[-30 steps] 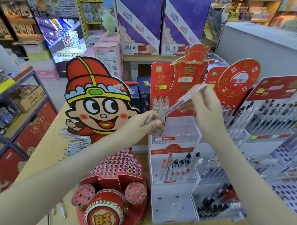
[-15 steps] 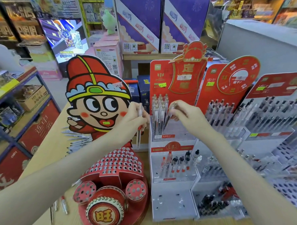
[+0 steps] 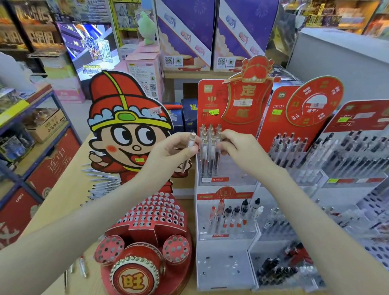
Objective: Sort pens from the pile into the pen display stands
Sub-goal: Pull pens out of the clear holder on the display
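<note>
Tan table (image 3: 61, 204), loose pens (image 3: 102, 183), red cartoon stand (image 3: 146, 214), white display stands (image 3: 224, 269)

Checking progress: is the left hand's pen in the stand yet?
Out: the left hand holds the pen upright, left of the stand.

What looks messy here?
Loose pens lie scattered flat on the table, left of the cartoon cutout, and a few more beside the round red stand. The others stand upright in display stands.
</note>
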